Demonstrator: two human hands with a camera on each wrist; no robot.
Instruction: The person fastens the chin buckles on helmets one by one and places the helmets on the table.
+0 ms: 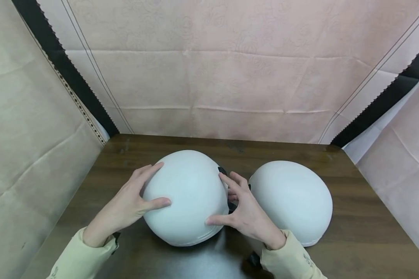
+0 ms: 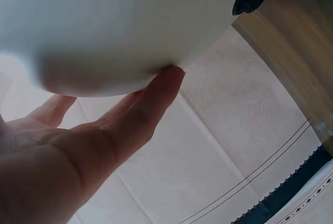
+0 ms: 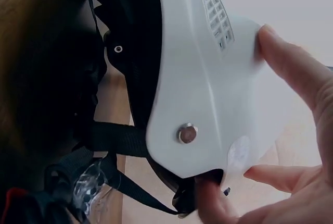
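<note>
Between my two hands a white helmet point(image 1: 186, 197) sits dome up over the brown table. My left hand point(image 1: 134, 199) grips its left side, thumb and fingers spread over the smooth shell. On the opposite side, my right hand point(image 1: 246, 211) holds it with the thumb on the shell and fingers by the edge. The right wrist view shows the helmet's vent grille point(image 3: 216, 15), a round metal rivet point(image 3: 187, 133), dark lining and a black strap point(image 3: 117, 138). From the left wrist, the left fingertips point(image 2: 169, 75) press the shell's underside curve.
A second white helmet point(image 1: 293, 201) stands close to the right, beside my right forearm. The wooden table point(image 1: 356, 217) ends at a back edge against pale cloth walls point(image 1: 209, 85) with black strips point(image 1: 70, 69) at the corners.
</note>
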